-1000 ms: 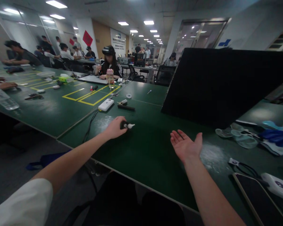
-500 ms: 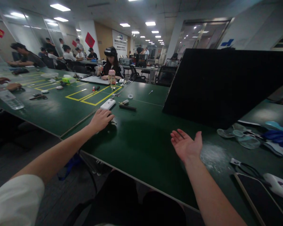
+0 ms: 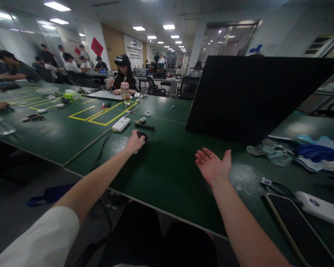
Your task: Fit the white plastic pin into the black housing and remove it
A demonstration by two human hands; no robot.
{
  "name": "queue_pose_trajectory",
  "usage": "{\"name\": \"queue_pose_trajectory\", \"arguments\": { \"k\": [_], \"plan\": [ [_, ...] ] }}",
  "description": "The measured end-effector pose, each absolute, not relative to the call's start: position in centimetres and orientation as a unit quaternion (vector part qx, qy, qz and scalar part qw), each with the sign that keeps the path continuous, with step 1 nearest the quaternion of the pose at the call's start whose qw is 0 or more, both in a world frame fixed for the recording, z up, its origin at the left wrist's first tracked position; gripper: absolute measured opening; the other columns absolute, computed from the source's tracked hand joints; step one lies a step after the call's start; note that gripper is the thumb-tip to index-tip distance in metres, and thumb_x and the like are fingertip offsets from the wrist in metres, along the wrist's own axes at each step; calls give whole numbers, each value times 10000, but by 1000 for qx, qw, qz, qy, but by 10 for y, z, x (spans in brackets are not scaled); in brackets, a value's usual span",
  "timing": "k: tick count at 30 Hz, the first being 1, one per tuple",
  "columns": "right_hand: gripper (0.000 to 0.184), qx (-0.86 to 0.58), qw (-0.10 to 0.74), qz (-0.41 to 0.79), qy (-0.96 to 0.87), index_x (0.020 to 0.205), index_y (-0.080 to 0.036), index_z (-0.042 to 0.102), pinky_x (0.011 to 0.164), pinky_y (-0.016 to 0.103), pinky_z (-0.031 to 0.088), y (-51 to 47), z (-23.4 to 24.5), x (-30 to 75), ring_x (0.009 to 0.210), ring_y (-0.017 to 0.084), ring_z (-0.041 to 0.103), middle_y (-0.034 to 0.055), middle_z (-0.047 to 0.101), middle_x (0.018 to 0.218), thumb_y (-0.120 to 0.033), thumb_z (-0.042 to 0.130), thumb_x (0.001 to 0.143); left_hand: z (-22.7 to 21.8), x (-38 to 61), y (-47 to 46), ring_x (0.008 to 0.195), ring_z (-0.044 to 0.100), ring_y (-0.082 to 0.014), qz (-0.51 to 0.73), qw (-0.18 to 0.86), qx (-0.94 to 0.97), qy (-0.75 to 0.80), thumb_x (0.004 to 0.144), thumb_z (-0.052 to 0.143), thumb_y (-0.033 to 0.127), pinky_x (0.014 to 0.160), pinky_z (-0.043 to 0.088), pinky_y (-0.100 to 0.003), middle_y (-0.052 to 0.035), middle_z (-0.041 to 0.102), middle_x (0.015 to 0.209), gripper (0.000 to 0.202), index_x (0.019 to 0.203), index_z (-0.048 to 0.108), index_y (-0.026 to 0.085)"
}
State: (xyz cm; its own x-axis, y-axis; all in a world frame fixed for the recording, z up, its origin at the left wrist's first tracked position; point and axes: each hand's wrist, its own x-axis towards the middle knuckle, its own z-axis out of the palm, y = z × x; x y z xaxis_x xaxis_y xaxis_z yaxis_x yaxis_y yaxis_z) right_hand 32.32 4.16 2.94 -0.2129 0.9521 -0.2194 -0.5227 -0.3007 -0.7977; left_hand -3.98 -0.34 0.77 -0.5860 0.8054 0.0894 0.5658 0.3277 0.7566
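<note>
My left hand is closed around a small black object, partly hidden by the fingers, low over the green table. Its exact kind does not show. Just behind that hand lies a white power bank with a dark cable trailing from it. Farther along is a dark flat bar with a small pale cylinder beside it. My right hand is palm up with fingers stretched out, holding nothing, near a whitish smudge on the tabletop.
A large black panel stands tilted at the right. Near it are clear goggles, blue-and-white gloves, a phone and another white power bank. A pink-lidded bottle stands across the table before a seated person.
My left hand has moved right from beside the white power bank, carrying the small black object. My right hand keeps its palm-up pose. The view has shifted slightly rightward.
</note>
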Motion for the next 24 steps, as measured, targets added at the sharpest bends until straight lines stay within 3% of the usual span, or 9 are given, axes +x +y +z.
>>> {"name": "queue_pose_trajectory", "arguments": {
  "k": [6,10,15,19,22,24],
  "plan": [
    [822,-363,523,714,-293,1048,-222,647,682,393,533,45,29,328,876,250,677,94,708,994,-878,219,802,13,56,12,974,696,-232,302,209,591,719,930,540,368,799,505,-295,-170,680,1170,471,1323,381,161],
    [812,-375,546,699,-269,1005,-220,650,649,380,517,46,34,331,786,232,664,89,704,914,-868,202,809,19,124,5,1012,683,-231,257,217,697,633,925,524,401,827,514,-311,-142,669,1168,476,1326,400,177],
    [795,-371,573,676,-278,941,-217,638,636,376,506,52,33,336,699,214,641,82,680,808,-849,171,822,21,184,-7,933,672,-236,241,200,768,558,920,498,421,789,536,-345,-117,668,1067,402,1233,473,169],
    [780,-387,580,642,-319,866,-219,630,588,350,473,58,32,338,656,203,625,77,664,759,-837,156,830,23,184,-6,1105,618,-257,302,174,781,518,879,565,364,978,492,-403,-143,630,1193,354,1165,529,160],
    [672,-439,572,542,-431,844,-223,641,562,330,436,51,36,336,643,193,602,66,666,768,-808,311,840,26,151,-5,1252,538,-243,402,172,721,537,899,550,338,1081,430,-398,-145,548,1358,394,1248,498,163],
    [536,-455,514,416,-596,880,-228,679,626,345,452,40,40,331,728,208,615,68,690,845,-735,511,825,26,121,-7,1201,562,-222,442,169,675,566,930,515,341,1049,452,-396,-115,561,1330,397,1292,474,184]
  ]
}}
